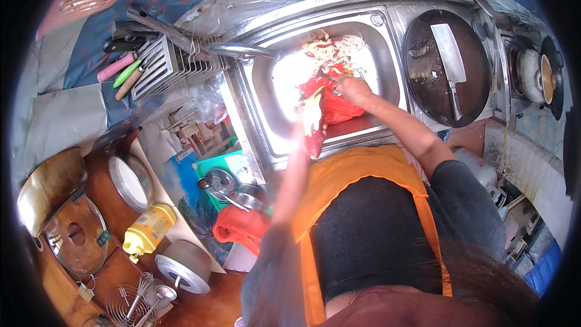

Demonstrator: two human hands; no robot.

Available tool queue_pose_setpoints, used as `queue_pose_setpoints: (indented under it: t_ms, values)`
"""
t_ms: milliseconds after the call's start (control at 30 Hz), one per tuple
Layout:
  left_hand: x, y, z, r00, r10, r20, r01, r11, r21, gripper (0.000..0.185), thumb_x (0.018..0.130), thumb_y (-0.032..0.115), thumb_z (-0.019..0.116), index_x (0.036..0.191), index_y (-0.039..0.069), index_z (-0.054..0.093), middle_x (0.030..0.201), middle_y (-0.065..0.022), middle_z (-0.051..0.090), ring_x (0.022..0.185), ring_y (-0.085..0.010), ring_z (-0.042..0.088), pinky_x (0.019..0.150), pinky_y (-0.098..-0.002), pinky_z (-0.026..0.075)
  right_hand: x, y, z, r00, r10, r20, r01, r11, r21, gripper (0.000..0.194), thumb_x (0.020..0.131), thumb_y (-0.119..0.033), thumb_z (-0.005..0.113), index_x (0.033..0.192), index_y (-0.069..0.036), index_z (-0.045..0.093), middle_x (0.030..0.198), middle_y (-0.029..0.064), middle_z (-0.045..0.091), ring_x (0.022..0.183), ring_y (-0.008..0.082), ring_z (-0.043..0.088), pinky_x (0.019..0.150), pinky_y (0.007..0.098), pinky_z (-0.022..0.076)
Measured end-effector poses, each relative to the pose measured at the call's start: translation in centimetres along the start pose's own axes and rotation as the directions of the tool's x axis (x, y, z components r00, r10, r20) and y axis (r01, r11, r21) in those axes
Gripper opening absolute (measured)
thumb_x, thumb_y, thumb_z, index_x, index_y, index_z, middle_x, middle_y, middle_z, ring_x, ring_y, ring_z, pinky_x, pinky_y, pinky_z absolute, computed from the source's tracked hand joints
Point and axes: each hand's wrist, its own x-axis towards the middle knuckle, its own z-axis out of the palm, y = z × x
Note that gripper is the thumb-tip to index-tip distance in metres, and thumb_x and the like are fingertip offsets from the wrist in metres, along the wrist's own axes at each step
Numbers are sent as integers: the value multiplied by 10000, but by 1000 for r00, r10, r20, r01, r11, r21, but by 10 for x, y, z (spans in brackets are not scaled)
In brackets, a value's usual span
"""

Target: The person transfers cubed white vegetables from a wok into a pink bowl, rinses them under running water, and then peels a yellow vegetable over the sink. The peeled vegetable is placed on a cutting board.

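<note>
My left hand (303, 123) grips a long root vegetable (313, 134), seemingly a sweet potato. Its skin is dark purple-red, and a wide pale yellow strip on its upper side is bare of skin. Glare washes out much of that hand. My right hand (356, 91) is closed on a small hand tool (330, 76), whose narrow end points left above the vegetable's far tip; its exact kind is unclear. Below both hands a red plastic bag (342, 108) lies in the stainless steel sink (386, 61). Peelings (330, 47) are heaped beyond the bag, yellow, red and whitish.
Right of the sink, a cleaver (448, 52) lies on a round dark chopping board (420, 68). The faucet (245, 50) reaches over the basin's left side, near a metal rack (181, 61) of utensils. Farther right stands a pot (531, 76). A yellow bottle (150, 231) stands lower left.
</note>
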Motion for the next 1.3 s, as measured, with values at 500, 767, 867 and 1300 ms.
queue_pose_setpoints:
  t_ms: [500, 767, 867, 1300]
  values:
    - [4, 10, -6, 954, 237, -185, -110, 848, 518, 408, 1010, 408, 409, 1102, 45, 574, 757, -64, 616, 595, -150, 591, 515, -316, 525, -31, -21, -17, 998, -51, 46, 44, 988, 151, 261, 878, -206, 497, 1023, -1, 565, 741, 227, 639, 712, 396, 648, 660, 505, 516]
    - [-4, 15, 11, 973, 100, -206, -50, 971, 233, 470, 992, 495, 410, 1134, 80, 580, 859, -54, 655, 650, -162, 613, 538, -340, 517, -14, 11, -22, 990, 140, -26, -130, 963, 235, 287, 904, -205, 479, 1104, -16, 556, 815, 213, 655, 734, 424, 641, 679, 484, 527]
    - [8, 5, -18, 981, -8, -194, 18, 998, 52, 517, 973, 554, 414, 1198, 114, 565, 945, -40, 672, 732, -175, 648, 552, -345, 539, -40, -15, -1, 989, -120, -88, 140, 948, 286, 230, 895, -204, 500, 1026, -20, 546, 796, 205, 645, 709, 416, 638, 655, 500, 517]
    - [10, 0, -20, 977, -51, -205, 68, 995, 76, 479, 983, 527, 421, 1098, 91, 584, 774, -58, 637, 596, -201, 619, 483, -328, 516, -44, -47, -16, 973, -196, 125, 201, 979, -26, 231, 884, -216, 505, 1007, -23, 535, 752, 201, 644, 711, 385, 655, 638, 513, 513]
